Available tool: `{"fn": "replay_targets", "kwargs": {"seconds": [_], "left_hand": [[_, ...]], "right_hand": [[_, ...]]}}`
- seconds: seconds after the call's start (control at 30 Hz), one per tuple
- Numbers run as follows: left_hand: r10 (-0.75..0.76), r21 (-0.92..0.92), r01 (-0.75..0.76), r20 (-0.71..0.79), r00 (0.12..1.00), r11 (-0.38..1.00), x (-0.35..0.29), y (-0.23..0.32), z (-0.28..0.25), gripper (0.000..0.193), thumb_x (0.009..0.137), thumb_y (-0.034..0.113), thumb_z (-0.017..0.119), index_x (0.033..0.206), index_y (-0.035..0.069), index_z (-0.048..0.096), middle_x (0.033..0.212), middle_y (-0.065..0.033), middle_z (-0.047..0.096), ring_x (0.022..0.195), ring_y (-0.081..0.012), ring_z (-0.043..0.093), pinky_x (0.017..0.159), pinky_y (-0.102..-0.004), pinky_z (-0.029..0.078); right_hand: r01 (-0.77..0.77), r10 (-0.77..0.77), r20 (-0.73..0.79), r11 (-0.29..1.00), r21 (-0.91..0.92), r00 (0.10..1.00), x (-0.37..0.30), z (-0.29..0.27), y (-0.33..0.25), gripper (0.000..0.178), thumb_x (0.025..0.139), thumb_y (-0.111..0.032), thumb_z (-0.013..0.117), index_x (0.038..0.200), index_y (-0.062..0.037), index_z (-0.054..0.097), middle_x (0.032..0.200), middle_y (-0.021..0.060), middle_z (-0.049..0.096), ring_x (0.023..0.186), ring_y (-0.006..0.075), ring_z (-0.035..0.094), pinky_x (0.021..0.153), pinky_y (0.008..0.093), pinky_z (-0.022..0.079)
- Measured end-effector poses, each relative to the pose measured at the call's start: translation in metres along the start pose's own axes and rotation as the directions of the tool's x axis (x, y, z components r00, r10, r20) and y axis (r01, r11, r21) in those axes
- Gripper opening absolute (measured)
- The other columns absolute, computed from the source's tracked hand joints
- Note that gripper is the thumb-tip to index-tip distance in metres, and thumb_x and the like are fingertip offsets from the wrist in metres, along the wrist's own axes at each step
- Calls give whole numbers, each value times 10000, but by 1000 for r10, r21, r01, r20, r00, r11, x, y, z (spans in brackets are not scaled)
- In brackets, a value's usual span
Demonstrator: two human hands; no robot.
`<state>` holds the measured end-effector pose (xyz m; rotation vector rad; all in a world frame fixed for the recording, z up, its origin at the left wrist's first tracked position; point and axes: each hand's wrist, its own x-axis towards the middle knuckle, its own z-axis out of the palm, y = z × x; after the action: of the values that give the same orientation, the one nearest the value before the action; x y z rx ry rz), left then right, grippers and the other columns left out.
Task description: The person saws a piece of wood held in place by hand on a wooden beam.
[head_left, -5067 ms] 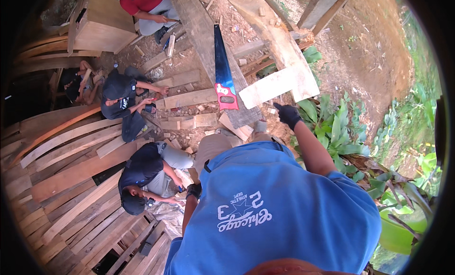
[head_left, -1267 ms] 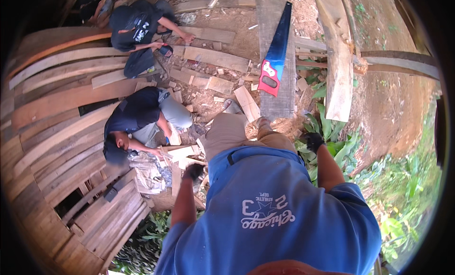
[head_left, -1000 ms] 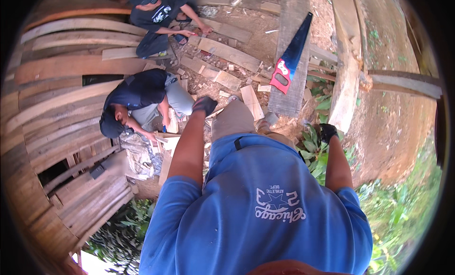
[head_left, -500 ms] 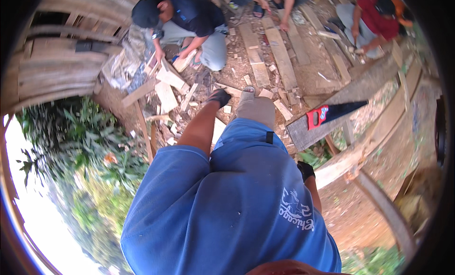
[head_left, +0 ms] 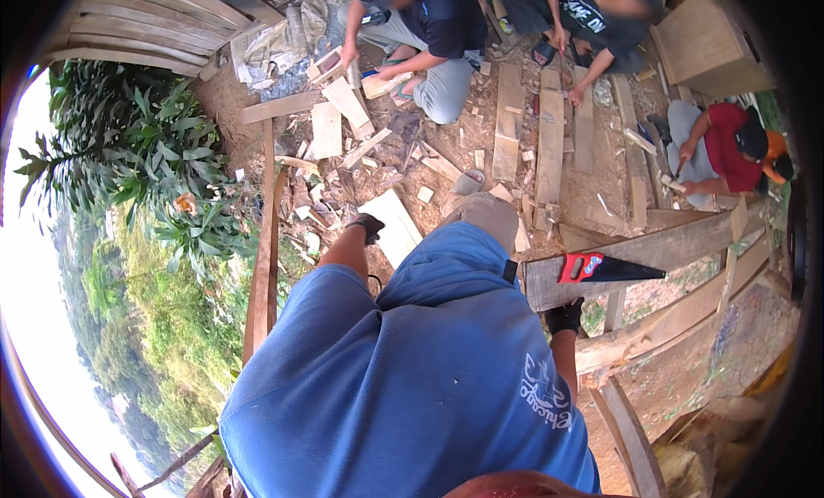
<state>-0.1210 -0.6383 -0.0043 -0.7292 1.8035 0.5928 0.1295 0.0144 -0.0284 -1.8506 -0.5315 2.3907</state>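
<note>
My left hand, in a dark glove, reaches down and forward, next to a pale flat board lying on the dirt. Whether it grips anything does not show. My right hand, also gloved, hangs at the near end of a long grey plank, just under its edge. A handsaw with a red handle and dark blade lies on that plank, a little above my right hand. My blue shirt fills the lower middle of the view.
Three people crouch among offcuts: one in a dark shirt, another in a dark shirt, one in red. Loose planks lie between us. A wooden box stands at the back right. Leafy plants and a slope drop off left.
The view has swung far round: the crouching people moved from left to the top, the saw and plank to the right. My left arm has stretched forward and down toward the ground.
</note>
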Motion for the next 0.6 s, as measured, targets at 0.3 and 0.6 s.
{"fn": "replay_targets", "kwargs": {"seconds": [0.3, 0.6], "left_hand": [[543, 382, -551, 141, 828, 742, 63, 62, -59, 332, 1089, 380, 548, 1112, 123, 757, 1048, -83, 804, 784, -174, 728, 646, -378, 552], [409, 407, -358, -41, 912, 840, 99, -6, -89, 488, 1014, 546, 636, 972, 122, 875, 871, -58, 823, 789, -188, 767, 713, -378, 604]], "right_hand": [[-22, 31, 43, 979, -205, 999, -70, 60, 64, 845, 1077, -718, 395, 1631, -80, 431, 1707, 125, 448, 1526, 356, 455, 1238, 572, 374], [-104, 117, 231, 992, -68, 966, -66, 41, 84, 875, 1029, -805, 397, 1591, -141, 488, 1606, 75, 559, 1387, 285, 552, 1080, 526, 452]]}}
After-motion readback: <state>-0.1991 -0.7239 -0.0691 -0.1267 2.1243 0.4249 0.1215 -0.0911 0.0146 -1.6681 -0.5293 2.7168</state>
